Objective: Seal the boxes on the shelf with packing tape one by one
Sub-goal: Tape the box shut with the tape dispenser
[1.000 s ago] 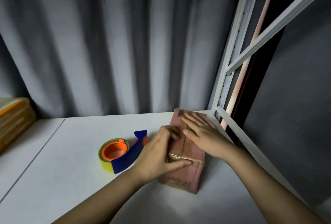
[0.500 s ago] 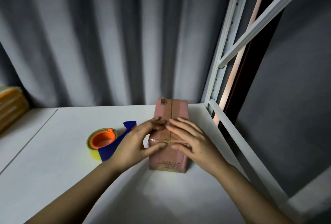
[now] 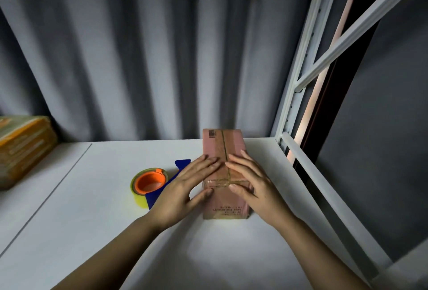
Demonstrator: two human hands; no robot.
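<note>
Now both hands lie flat and open on the box (image 3: 223,173) at the shelf's (image 3: 92,231) right end: the left hand (image 3: 185,187) has uncurled from the tape strip, the right hand (image 3: 254,185) has slid nearer. Smoothing seems finished; this box looks sealed. Grey curtain (image 3: 139,58) behind, white rack frame (image 3: 298,81) right, yellow parcels (image 3: 20,146) far left, tape roll (image 3: 149,184) beside the left hand.

Item count, head view:

- Boxes: one, pinkish-brown box (image 3: 223,150), on the shelf (image 3: 92,220).
- Tape dispensers: one dispenser (image 3: 150,184), carrying one roll.
- Hands: two, left hand (image 3: 183,189) and right hand (image 3: 252,184).
- Stacks: one yellow-orange stack (image 3: 20,148), far left; its separate items cannot be counted.
</note>
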